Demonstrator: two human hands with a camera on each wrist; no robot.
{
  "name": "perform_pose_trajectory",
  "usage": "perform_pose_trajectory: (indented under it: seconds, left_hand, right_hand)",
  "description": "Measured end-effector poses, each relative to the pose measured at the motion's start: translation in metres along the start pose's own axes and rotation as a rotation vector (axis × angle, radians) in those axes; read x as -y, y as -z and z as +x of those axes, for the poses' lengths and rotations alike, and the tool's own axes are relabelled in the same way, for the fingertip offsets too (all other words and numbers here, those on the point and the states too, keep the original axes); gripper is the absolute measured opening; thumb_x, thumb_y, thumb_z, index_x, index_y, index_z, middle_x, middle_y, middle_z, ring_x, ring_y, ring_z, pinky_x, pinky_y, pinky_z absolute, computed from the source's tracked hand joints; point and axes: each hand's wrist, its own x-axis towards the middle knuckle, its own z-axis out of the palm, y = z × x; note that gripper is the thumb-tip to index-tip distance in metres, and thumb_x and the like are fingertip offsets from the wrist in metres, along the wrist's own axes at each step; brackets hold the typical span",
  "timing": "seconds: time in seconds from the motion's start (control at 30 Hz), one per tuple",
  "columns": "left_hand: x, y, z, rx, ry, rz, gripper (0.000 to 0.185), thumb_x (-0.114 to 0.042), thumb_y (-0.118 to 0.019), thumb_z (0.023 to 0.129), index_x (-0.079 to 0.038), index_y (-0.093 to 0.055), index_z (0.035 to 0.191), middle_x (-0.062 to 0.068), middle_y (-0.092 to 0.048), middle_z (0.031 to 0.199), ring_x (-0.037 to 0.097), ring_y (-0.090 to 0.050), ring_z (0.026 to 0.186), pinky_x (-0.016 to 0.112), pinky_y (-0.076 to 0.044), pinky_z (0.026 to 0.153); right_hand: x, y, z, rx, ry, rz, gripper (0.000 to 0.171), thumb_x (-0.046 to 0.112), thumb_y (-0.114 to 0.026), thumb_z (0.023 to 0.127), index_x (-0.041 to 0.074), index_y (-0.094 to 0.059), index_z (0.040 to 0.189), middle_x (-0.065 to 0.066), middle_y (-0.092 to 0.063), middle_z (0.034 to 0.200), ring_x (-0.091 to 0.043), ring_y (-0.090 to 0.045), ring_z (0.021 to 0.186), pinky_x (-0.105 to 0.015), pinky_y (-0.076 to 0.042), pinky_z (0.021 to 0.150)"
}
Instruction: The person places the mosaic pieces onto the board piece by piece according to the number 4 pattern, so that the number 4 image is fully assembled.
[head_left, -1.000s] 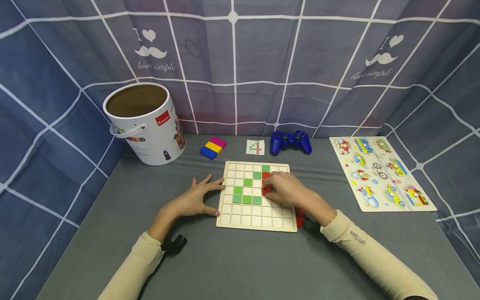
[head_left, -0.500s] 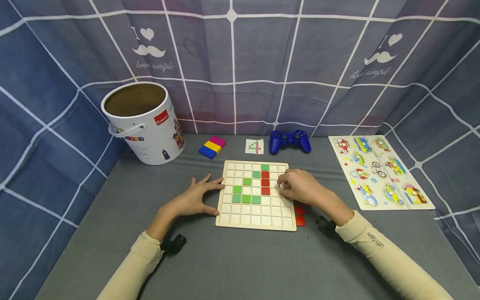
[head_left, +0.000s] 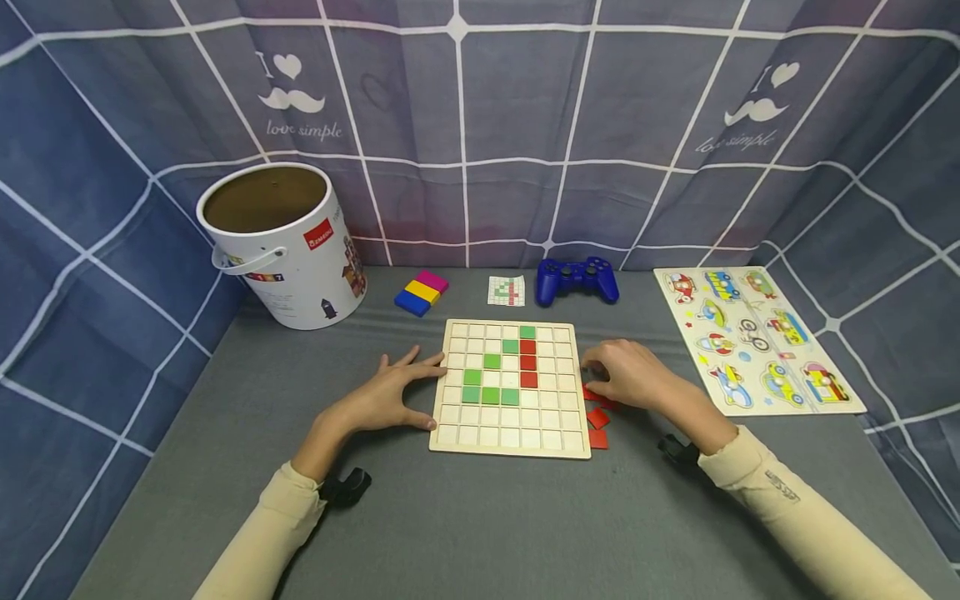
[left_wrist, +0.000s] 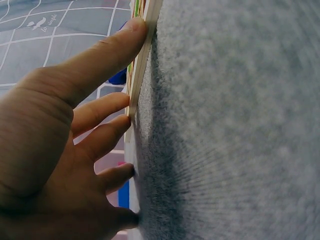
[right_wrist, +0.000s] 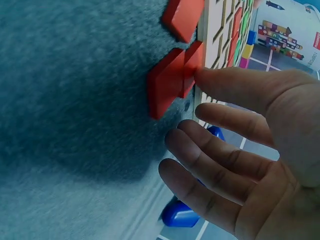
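Observation:
A pale wooden grid board lies in the middle of the table in the head view. Green tiles fill several of its squares, and red tiles form a short column. My left hand is spread at the board's left side, its thumb and fingertips against the edge. Loose red squares lie along the right edge. Over them is my right hand, fingers apart. Its thumb tip is right at one red square in the right wrist view, with nothing gripped between thumb and fingers.
Behind the board lie blue, yellow and magenta blocks, a small pattern card and a blue game controller. A white bucket stands at the back left. A picture puzzle board lies at the right.
My right hand has left the red column and moved right, off the board to the loose red squares. The third red tile in the column now shows. My left hand stays at the edge.

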Motion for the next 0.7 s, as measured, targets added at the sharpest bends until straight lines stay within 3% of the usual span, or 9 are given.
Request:
perform_pose_trajectory:
  seconds: [0.2, 0.43, 0.7]
  left_hand:
    - [0.0004, 0.0, 0.0, 0.0, 0.006, 0.001, 0.084, -0.034, -0.09, 0.074, -0.02, -0.052, 0.147, -0.005, -0.025, 0.164, 0.037, -0.003, 0.151, 0.073, 0.008, 0.108]
    - [-0.0001, 0.0008, -0.0003, -0.002, 0.006, -0.003, 0.084, -0.034, -0.09, 0.074, -0.02, -0.053, 0.147, -0.005, -0.025, 0.163, 0.037, -0.003, 0.151, 0.073, 0.009, 0.108]
    - [0.001, -0.0005, 0.0001, -0.004, 0.007, 0.002, 0.084, -0.035, -0.09, 0.073, -0.02, -0.053, 0.147, -0.005, -0.025, 0.163, 0.037, -0.004, 0.151, 0.073, 0.008, 0.108]
  right_hand:
    - [0.0002, 0.0014, -0.0059, 0.018, 0.0, -0.007, 0.031, 0.029, -0.087, 0.077, 0.012, -0.073, 0.098, 0.004, -0.057, 0.075, -0.011, -0.048, 0.066, -0.032, -0.039, 0.057]
    - [0.0018, 0.0001, -0.0052, 0.033, 0.015, -0.02, 0.023, 0.019, -0.086, 0.076, 0.013, -0.074, 0.094, 0.005, -0.062, 0.081, -0.01, -0.05, 0.067, -0.032, -0.044, 0.06]
    - [0.0059, 0.0048, -0.005, 0.011, -0.015, -0.013, 0.021, 0.016, -0.085, 0.076, 0.012, -0.074, 0.094, 0.004, -0.06, 0.077, -0.011, -0.049, 0.064, -0.03, -0.04, 0.056]
